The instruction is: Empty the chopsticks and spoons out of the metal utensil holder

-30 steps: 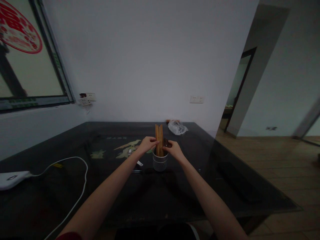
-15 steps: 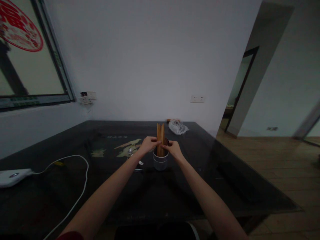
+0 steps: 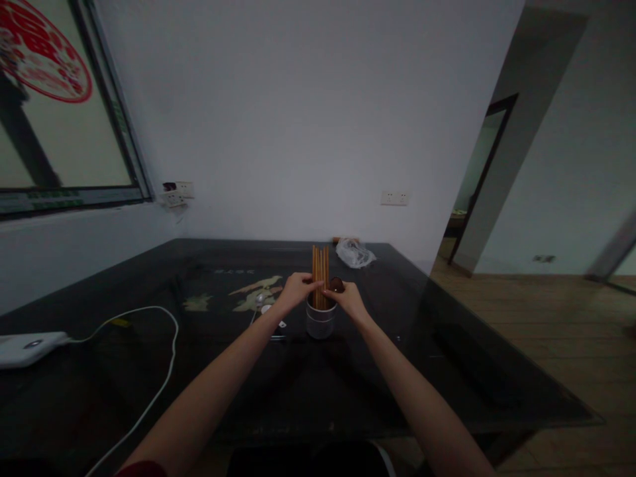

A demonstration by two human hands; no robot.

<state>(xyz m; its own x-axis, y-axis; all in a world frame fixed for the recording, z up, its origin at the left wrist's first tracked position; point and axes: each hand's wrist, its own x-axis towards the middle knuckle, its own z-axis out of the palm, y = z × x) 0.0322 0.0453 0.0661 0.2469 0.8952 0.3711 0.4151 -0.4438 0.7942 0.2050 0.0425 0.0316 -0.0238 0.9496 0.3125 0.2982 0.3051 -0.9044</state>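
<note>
Several wooden chopsticks [image 3: 320, 265] stand upright in a grey metal cup [image 3: 320, 324] on the dark table. My left hand [image 3: 298, 289] grips them from the left, just above the rim. From the right, my right hand [image 3: 348, 298] has its thumb and fingers closed at the same chopsticks. Behind the right hand shows a dark brown rounded thing [image 3: 336, 285], partly hidden. Left of the cup, near my left forearm, lie metal spoons [image 3: 259, 300], partly covered by the arm.
A crumpled clear plastic bag [image 3: 354, 254] lies at the table's [image 3: 397, 384] back edge by the wall. At left is a white power strip [image 3: 30, 349] with a white cable [image 3: 171, 358] curving across the table. A dark flat object [image 3: 472, 361] lies at right.
The view has shifted very slightly. Both hands stay at the chopsticks over the cup, and the chopsticks' tops look a little more spread.
</note>
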